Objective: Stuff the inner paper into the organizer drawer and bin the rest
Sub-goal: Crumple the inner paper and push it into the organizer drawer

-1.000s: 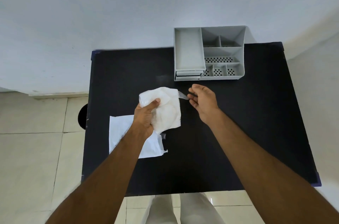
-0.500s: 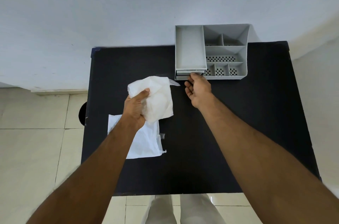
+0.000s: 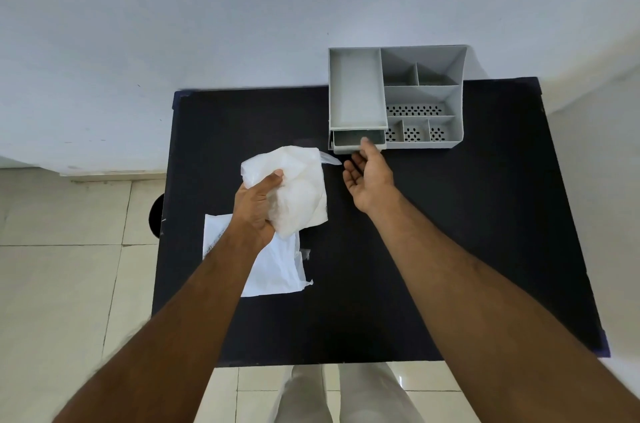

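Far left, a dark round thing (image 3: 155,220) peeks out past the desk (image 3: 433,249) edge, mostly hidden, can't tell what it is. A flat white wrapper (image 3: 277,270) lies on the desk, half covered by the left forearm. The left hand (image 3: 256,211) has a clenched grip on crumpled white paper (image 3: 301,187), held above the desk. A clear strip (image 3: 329,159) sticks out of it toward the right hand (image 3: 369,177), hard to make out. That hand is palm-up, grip released, fingertips (image 3: 365,142) at the front of the drawer (image 3: 358,140), slightly pulled out of the grey organizer (image 3: 457,132). Drawer inside is shadowy.
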